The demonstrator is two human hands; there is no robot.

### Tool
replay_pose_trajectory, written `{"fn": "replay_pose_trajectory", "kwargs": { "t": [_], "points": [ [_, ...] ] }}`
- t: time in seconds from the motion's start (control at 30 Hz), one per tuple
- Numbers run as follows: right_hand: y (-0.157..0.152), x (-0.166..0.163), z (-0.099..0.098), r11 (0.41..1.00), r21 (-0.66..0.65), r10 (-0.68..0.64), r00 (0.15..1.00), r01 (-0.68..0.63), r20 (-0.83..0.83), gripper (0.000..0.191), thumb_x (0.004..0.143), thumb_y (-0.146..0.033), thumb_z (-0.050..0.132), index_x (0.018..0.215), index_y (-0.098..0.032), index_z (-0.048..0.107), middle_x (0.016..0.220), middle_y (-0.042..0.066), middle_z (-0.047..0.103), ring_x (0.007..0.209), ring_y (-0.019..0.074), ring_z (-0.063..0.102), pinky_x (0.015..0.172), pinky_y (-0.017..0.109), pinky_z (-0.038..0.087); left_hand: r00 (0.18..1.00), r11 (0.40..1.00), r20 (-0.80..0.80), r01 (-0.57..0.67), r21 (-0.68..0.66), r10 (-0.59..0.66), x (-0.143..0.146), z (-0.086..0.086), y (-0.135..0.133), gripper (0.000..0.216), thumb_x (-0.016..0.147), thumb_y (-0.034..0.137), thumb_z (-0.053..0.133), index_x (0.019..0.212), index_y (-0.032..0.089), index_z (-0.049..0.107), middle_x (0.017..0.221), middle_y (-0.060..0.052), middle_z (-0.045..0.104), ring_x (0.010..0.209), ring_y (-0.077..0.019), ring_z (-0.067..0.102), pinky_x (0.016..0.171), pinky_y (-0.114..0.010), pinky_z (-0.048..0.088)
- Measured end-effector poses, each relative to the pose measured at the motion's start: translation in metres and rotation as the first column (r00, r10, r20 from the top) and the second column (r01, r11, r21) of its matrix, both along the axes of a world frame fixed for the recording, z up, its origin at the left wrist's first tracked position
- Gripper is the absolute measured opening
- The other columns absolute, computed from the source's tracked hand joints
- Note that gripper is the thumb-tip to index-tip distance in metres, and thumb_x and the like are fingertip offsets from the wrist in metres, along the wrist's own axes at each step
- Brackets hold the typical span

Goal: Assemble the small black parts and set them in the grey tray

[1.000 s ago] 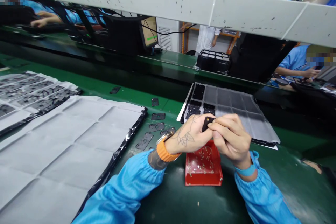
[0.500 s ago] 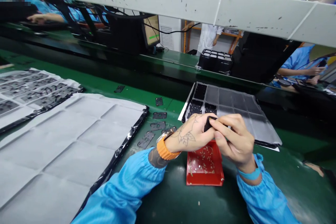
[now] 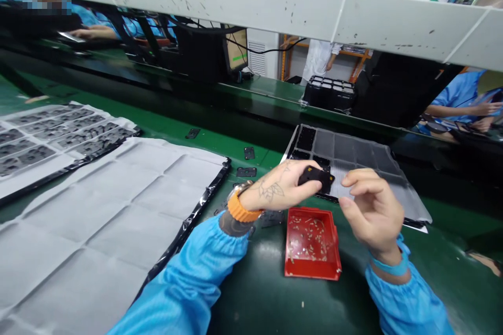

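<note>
My left hand [image 3: 291, 183] grips a thin black plastic plate [image 3: 316, 178] with small gold-coloured spots, thumb across its lower edge. A short gap to the right, my right hand [image 3: 371, 209] is raised with its fingers curled but apart, and nothing shows between them. Below both hands stands a red bin [image 3: 313, 272] with many tiny pale pieces scattered inside. Several similar dark plates lie on the green table, among them one plate [image 3: 246, 172] left of my left wrist and another [image 3: 272, 218] under that hand.
At the left lies a large tray under a white sheet [image 3: 118, 209], with a tray of dark parts [image 3: 66, 131] behind it. Another sectioned tray [image 3: 361, 162] holds black plates beyond my hands. A grey beam [image 3: 251, 2] crosses above; co-workers sit behind.
My right hand has come away from the black plate and moved right, its fingers parting. My left hand still holds the plate, now more exposed. The view has shifted slightly.
</note>
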State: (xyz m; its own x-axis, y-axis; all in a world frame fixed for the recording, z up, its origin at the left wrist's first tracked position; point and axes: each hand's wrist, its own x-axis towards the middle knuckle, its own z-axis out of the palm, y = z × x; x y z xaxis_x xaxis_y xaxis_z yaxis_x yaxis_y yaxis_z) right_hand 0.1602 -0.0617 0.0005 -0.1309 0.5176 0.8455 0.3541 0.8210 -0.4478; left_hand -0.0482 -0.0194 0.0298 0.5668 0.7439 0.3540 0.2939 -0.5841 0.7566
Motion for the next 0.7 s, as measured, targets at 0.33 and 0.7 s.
{"fn": "replay_pose_trajectory", "kwargs": {
  "t": [0.33, 0.7],
  "points": [
    [0.009, 0.005, -0.009, 0.759, -0.649, 0.494, 0.603, 0.052, 0.626, 0.022, 0.086, -0.004, 0.055, 0.072, -0.021, 0.054, 0.061, -0.006, 0.057, 0.053, 0.0105, 0.045, 0.055, 0.026, 0.031, 0.952, 0.979, 0.278, -0.074, -0.190, 0.126, -0.019, 0.001, 0.015, 0.023, 0.088, 0.034, 0.066, 0.099, 0.014, 0.063, 0.065, 0.005, 0.052, 0.057, -0.0096, 0.046, 0.054, -0.022, 0.037],
    [0.014, 0.010, -0.001, 0.709, -0.691, 0.171, 0.985, -0.141, -0.026, 0.024, 0.093, -0.036, 0.065, 0.078, -0.020, 0.055, 0.062, -0.003, 0.057, 0.053, 0.0107, 0.053, 0.051, 0.023, 0.045, 0.896, 0.946, 0.443, 0.142, -0.293, 0.002, 0.014, -0.020, 0.009, 0.032, 0.090, 0.044, 0.070, 0.100, 0.016, 0.058, 0.065, 0.004, 0.054, 0.056, -0.0094, 0.050, 0.057, -0.022, 0.043]
  ]
}}
